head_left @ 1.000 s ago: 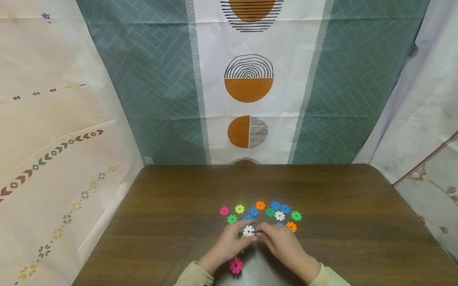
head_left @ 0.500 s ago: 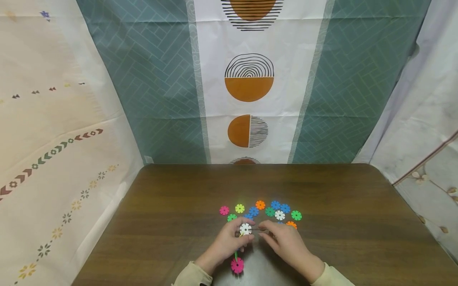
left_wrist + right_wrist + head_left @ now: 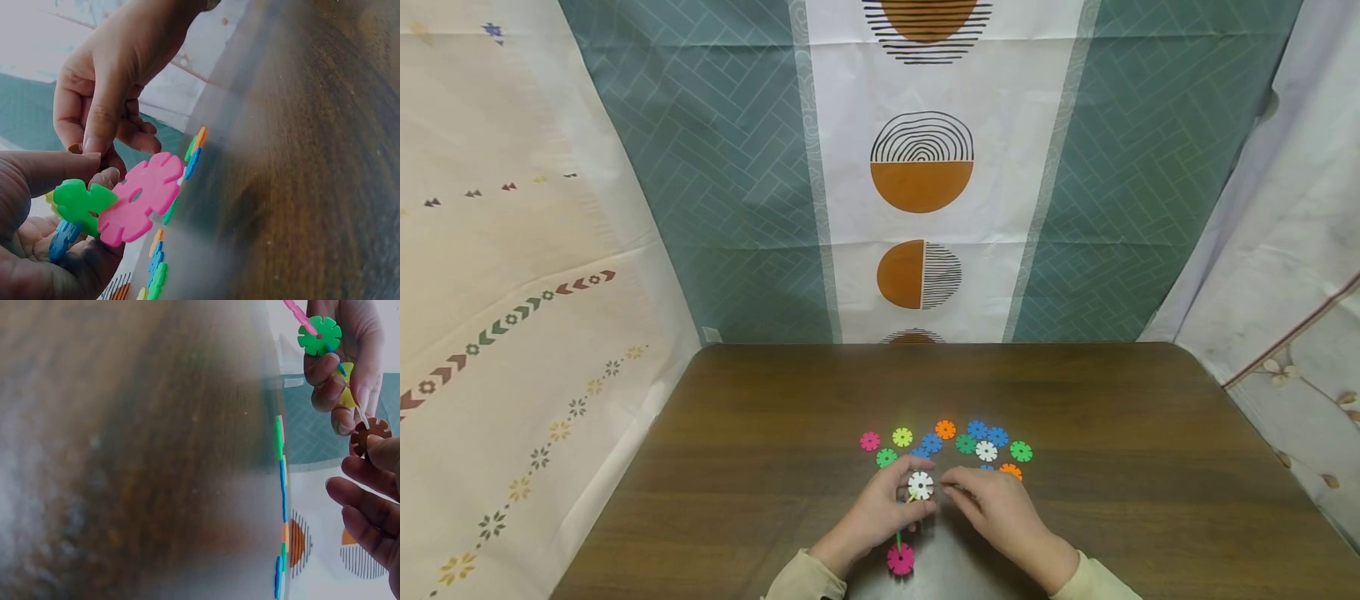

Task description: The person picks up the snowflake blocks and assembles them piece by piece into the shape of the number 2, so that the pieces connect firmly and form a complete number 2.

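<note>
My left hand (image 3: 876, 507) grips a chain of notched plastic discs slotted together. A white disc (image 3: 921, 485) shows between its thumb and fingers. Toward me hangs a pink disc (image 3: 153, 190), joined to a green disc (image 3: 78, 199). A blue disc (image 3: 62, 242) and a yellow disc (image 3: 346, 395) sit further along the chain, partly covered by the fingers. Just right of the white disc, my right hand (image 3: 1003, 510) pinches a brown disc (image 3: 359, 439) between thumb and index finger. In the right wrist view, the brown disc meets the white one edge to edge; how deep is unclear.
Loose discs lie on the dark wooden table (image 3: 760, 467) beyond the hands, among them a pink disc (image 3: 870, 442), a lime disc (image 3: 902, 437), an orange disc (image 3: 945, 430) and a second white disc (image 3: 987, 451). Patterned cloth (image 3: 752, 208) hangs behind the table.
The white disc shifted slightly left and then back right. My right hand has drawn a little to the right with the brown disc. The hanging pink disc has swung slightly right.
</note>
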`<control>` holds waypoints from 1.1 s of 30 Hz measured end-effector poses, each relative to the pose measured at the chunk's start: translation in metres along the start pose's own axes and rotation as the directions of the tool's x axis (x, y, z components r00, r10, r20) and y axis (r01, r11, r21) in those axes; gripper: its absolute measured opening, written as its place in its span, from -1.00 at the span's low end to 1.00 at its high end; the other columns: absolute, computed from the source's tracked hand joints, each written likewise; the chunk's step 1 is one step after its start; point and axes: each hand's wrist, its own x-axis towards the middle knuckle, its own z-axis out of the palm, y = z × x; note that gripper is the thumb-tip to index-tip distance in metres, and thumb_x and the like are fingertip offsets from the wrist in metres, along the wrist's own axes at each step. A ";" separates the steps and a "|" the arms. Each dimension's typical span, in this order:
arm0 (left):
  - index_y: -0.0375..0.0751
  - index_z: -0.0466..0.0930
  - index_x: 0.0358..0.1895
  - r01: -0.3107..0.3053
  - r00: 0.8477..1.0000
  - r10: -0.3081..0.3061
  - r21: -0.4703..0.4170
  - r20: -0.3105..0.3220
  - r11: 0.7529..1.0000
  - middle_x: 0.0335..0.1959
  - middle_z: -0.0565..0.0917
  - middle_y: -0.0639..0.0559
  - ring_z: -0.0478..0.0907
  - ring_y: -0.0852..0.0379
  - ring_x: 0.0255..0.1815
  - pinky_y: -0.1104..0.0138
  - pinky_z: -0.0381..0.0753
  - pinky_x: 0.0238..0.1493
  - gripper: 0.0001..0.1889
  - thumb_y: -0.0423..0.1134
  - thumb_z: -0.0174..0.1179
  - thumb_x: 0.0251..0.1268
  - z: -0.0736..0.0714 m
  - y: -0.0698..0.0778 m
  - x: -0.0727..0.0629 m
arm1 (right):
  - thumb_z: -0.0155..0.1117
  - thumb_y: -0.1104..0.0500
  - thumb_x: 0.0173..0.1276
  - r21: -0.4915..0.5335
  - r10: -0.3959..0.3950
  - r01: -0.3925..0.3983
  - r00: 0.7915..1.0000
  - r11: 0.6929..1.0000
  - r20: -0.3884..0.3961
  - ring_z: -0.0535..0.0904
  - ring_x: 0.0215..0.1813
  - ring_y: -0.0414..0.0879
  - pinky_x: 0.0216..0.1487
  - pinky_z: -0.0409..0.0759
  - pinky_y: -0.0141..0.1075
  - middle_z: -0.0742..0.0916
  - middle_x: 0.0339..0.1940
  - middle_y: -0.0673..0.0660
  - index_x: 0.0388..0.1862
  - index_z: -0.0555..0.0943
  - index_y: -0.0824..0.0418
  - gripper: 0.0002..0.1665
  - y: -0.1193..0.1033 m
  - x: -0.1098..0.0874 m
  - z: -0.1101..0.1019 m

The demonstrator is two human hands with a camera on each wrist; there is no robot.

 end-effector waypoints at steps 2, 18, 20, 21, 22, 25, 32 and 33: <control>-0.45 0.37 0.21 -0.005 1.000 0.005 0.004 0.001 1.000 -0.24 0.64 -0.17 0.50 0.15 -0.56 0.43 0.54 -0.60 -0.47 -0.54 0.30 0.14 0.000 0.001 0.000 | 0.50 0.25 0.09 -0.004 -0.002 0.002 1.000 1.000 -0.009 0.54 -0.48 -0.41 -0.51 0.46 -0.51 0.72 -0.46 -0.18 -0.34 0.68 0.03 -0.81 0.001 0.000 0.000; -0.24 0.47 0.19 0.021 0.998 -0.017 0.074 -0.055 0.997 -0.26 0.63 -0.19 0.59 0.09 -0.53 0.30 0.66 -0.53 -0.54 -0.52 0.25 0.20 0.001 0.002 -0.001 | 0.54 0.26 0.02 -0.040 0.010 -0.012 0.998 0.999 -0.056 0.51 -0.50 -0.45 -0.52 0.46 -0.54 0.72 -0.47 -0.20 -0.37 0.68 0.02 -0.77 0.005 -0.002 -0.002; -0.24 0.47 0.20 0.032 0.998 -0.028 0.061 -0.063 0.998 -0.27 0.63 -0.21 0.59 0.08 -0.53 0.29 0.67 -0.51 -0.54 -0.53 0.24 0.21 0.001 0.002 -0.001 | 0.55 0.27 0.00 -0.038 0.017 -0.019 0.999 0.999 -0.048 0.50 -0.49 -0.45 -0.51 0.46 -0.53 0.72 -0.47 -0.20 -0.36 0.68 0.02 -0.74 0.006 -0.002 -0.002; -0.26 0.47 0.20 0.035 0.997 -0.031 0.054 -0.067 0.998 -0.27 0.62 -0.23 0.58 0.09 -0.53 0.29 0.67 -0.51 -0.55 -0.53 0.23 0.22 0.001 0.002 0.000 | 0.55 0.28 0.00 -0.037 0.021 -0.022 0.999 0.999 -0.043 0.50 -0.49 -0.45 -0.50 0.47 -0.53 0.71 -0.46 -0.20 -0.36 0.68 0.02 -0.74 0.006 -0.002 -0.003; -0.28 0.47 0.20 0.035 0.997 -0.031 0.045 -0.071 0.998 -0.27 0.62 -0.26 0.58 0.09 -0.53 0.29 0.68 -0.50 -0.55 -0.54 0.22 0.22 0.001 0.002 -0.001 | 0.55 0.28 0.00 -0.036 0.028 -0.029 0.999 0.999 -0.035 0.50 -0.48 -0.45 -0.50 0.47 -0.53 0.71 -0.46 -0.20 -0.36 0.67 0.02 -0.74 0.007 -0.002 -0.004; -0.34 0.45 0.20 0.036 0.996 -0.034 0.028 -0.088 0.999 -0.26 0.62 -0.31 0.58 0.11 -0.53 0.30 0.68 -0.49 -0.54 -0.56 0.21 0.21 0.000 0.002 -0.001 | 0.57 0.26 0.01 -0.050 0.055 -0.056 0.998 0.997 -0.022 0.52 -0.48 -0.45 -0.50 0.49 -0.51 0.72 -0.45 -0.20 -0.35 0.67 0.01 -0.73 0.010 -0.003 -0.007; -0.39 0.44 0.18 0.047 0.993 -0.051 -0.038 -0.104 0.998 -0.19 0.62 -0.39 0.56 0.07 -0.50 0.32 0.68 -0.47 -0.58 -0.56 0.19 0.24 -0.003 0.001 -0.001 | 0.58 0.20 0.02 -0.164 0.221 -0.211 0.974 0.964 0.043 0.47 -0.53 -0.35 -0.54 0.47 -0.38 0.72 -0.45 -0.14 -0.34 0.69 0.03 -0.76 0.018 -0.003 -0.018; -0.39 0.44 0.18 0.048 0.993 -0.053 -0.046 -0.104 0.998 -0.18 0.61 -0.40 0.56 0.06 -0.50 0.32 0.68 -0.47 -0.58 -0.56 0.19 0.25 -0.004 0.001 -0.001 | 0.57 0.20 0.03 -0.177 0.262 -0.247 0.963 0.953 0.063 0.49 -0.52 -0.32 -0.54 0.48 -0.36 0.72 -0.42 -0.12 -0.33 0.69 0.04 -0.76 0.019 -0.004 -0.019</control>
